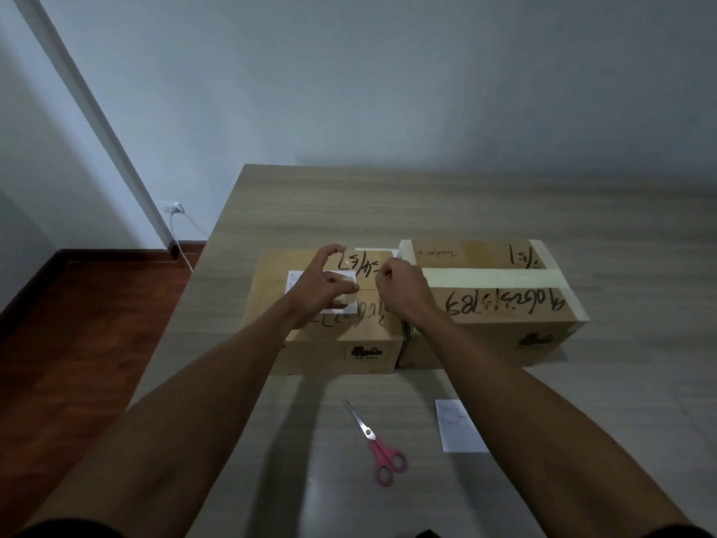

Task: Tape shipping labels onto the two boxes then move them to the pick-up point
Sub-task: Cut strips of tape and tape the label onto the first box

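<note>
- A white shipping label (310,289) lies flat on top of the left box (326,316), a brown carton with black handwriting, standing on the wooden table (426,203).
- My left hand (324,285) hovers over that label, its fingers spread and curved around what looks like a clear strip of tape (345,283). I judge I am laying the strip across the label's right edge to pin it down.
- My right hand (399,287) is curled just beside it, fingertips pinched, seemingly on the tape's other end to keep it taut; the tape there is too faint to confirm.
- The right box (496,297) touches the left one and carries pale tape but no label.
- Nearer me, the second label (459,425) waits on the table, beside pink-handled scissors (378,444) kept within reach.
</note>
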The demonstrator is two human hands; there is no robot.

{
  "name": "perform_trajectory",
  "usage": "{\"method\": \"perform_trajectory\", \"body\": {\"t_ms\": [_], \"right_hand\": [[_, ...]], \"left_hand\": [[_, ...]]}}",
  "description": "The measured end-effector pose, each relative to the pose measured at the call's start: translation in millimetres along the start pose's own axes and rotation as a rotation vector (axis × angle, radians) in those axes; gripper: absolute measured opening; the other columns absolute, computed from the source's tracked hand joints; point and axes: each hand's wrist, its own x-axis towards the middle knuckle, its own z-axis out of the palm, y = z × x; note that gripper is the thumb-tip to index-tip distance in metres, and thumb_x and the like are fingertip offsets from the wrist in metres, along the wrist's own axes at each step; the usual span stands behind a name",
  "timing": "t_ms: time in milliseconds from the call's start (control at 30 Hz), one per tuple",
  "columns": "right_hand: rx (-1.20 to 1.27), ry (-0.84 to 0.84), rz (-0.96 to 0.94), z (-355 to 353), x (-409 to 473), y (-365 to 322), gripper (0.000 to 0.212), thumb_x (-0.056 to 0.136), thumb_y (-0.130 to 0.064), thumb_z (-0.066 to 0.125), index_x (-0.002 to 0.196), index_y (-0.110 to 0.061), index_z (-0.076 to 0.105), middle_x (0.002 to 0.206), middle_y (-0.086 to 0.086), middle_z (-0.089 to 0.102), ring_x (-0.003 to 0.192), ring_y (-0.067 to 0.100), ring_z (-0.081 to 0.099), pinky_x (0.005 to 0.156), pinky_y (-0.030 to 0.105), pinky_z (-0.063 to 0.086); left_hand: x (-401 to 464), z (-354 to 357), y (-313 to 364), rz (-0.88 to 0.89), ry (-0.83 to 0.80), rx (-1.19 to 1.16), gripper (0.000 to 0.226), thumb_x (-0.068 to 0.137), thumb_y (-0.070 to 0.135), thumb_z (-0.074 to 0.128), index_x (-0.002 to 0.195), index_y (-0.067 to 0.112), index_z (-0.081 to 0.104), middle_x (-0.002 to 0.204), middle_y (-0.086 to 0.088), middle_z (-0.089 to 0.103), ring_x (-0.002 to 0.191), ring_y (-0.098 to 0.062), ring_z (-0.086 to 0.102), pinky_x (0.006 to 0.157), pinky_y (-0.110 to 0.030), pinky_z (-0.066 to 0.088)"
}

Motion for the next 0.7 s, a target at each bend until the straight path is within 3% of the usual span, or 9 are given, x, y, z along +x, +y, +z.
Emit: {"method": "perform_trajectory", "body": {"t_ms": [167,300,400,567,633,700], "right_hand": [[0.056,-0.048,-0.044,5.4,-30.5,15.4,0.015,0.101,-0.021,0.053,0.093,-0.016,0.065,0.082,-0.001,0.069,0.07,0.014,0.065,0.065,0.037,0.057],[0.099,-0.082,-0.061,10.7,-58.1,25.0,0.012,0.1,-0.022,0.056,0.095,-0.017,0.067,0.086,-0.003,0.069,0.075,0.011,0.064,0.067,0.033,0.054],[0.111,-0.101,-0.043,21.6,-80.0,33.4,0.016,0.098,-0.018,0.058,0.087,-0.011,0.066,0.078,0.001,0.066,0.071,0.016,0.061,0.065,0.033,0.05],[-0.038,-0.449,0.047,53.9,-121.0,68.4,0.017,0.091,-0.011,0.059,0.076,-0.006,0.066,0.077,0.009,0.068,0.069,0.023,0.064,0.068,0.042,0.056],[-0.151,-0.577,0.107,65.7,-137.9,79.7,0.011,0.081,-0.015,0.065,0.071,-0.017,0.066,0.083,0.005,0.07,0.078,0.023,0.066,0.075,0.043,0.058],[-0.231,-0.646,0.211,72.1,-153.6,82.7,0.009,0.07,-0.022,0.072,0.067,-0.018,0.063,0.086,0.005,0.067,0.08,0.026,0.068,0.069,0.042,0.059]], "left_hand": [[-4.9,-3.4,-0.3,0.004,-0.014,0.038,0.067,0.092,0.006,0.074,0.14,0.04,0.042,0.102,-0.015,0.063,0.089,-0.023,0.062,0.087,-0.048,0.06],[-10.1,-4.9,-1.8,0.013,-0.064,0.086,0.064,0.095,0.006,0.07,0.137,0.044,0.04,0.104,-0.028,0.065,0.09,-0.029,0.062,0.083,-0.046,0.061],[-14.4,-5.2,-1.6,0.009,-0.08,0.092,0.063,0.097,0.004,0.066,0.139,0.041,0.039,0.102,-0.02,0.066,0.091,-0.03,0.061,0.076,-0.039,0.061],[-20.9,-3.7,1.3,-0.025,-0.088,0.031,0.057,0.1,0.005,0.062,0.139,0.041,0.039,0.11,-0.017,0.073,0.102,-0.035,0.069,0.083,-0.044,0.063],[-24.1,0.9,3.4,-0.047,-0.059,-0.047,0.057,0.101,0.004,0.06,0.142,0.038,0.038,0.107,-0.013,0.073,0.093,-0.026,0.074,0.077,-0.041,0.063],[-26.5,6.3,2.8,-0.071,-0.038,-0.098,0.059,0.1,0.005,0.062,0.142,0.039,0.038,0.109,-0.01,0.072,0.086,-0.02,0.076,0.074,-0.038,0.062]]}}
